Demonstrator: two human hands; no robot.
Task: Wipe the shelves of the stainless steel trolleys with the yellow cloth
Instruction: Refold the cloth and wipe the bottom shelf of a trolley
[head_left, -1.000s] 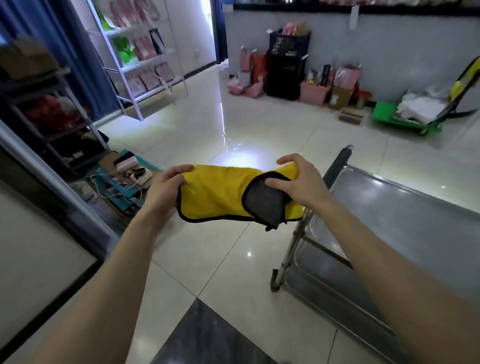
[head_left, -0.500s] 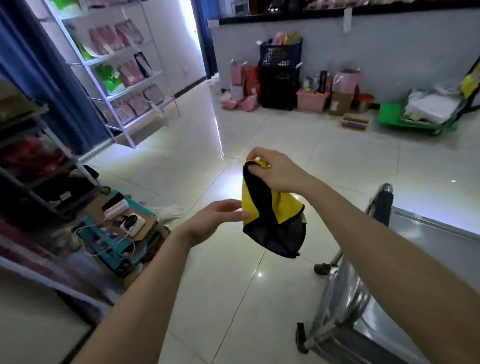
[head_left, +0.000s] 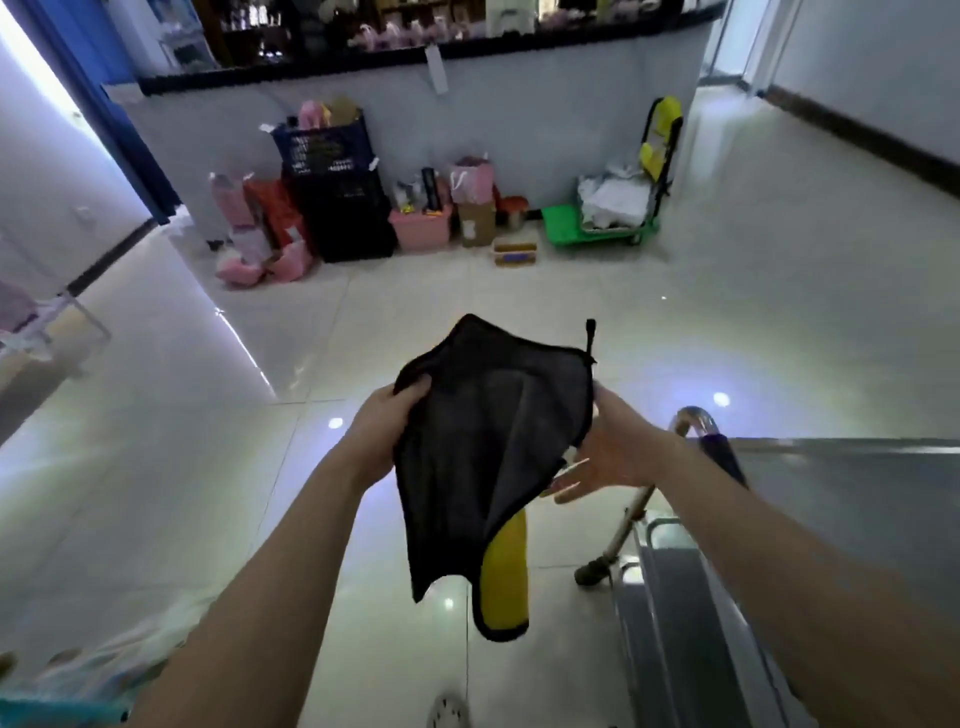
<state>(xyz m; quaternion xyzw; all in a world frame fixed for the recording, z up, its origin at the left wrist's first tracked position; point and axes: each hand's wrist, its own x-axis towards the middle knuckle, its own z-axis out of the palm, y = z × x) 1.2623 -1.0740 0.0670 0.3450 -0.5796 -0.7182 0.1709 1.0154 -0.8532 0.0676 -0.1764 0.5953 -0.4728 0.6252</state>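
Holding yellow cloth (head_left: 488, 447) between our hands, dark backing toward us, yellow face peeking below. Left hand (head_left: 387, 436) pinches top-left edge; right hand (head_left: 615, 452) flat, fingers straight, against right edge, likely to refold into pad. Trolley shelf (head_left: 857, 483) under right forearm, not yet touched.

**Clutter along the far counter**

Far beyond the grip, a grey counter (head_left: 519, 104) spans the room. At its foot, beyond and left of the grip, stand black crates (head_left: 337, 218) under a blue crate (head_left: 322, 148), with pink bags (head_left: 244, 260) further left. Straight beyond sit a pink bin (head_left: 421, 228) and a cardboard box (head_left: 477, 223). Beyond and right is a green cart (head_left: 571, 228) carrying white bags (head_left: 613, 200). Pale floor tiles (head_left: 156, 467) lie below the grip.
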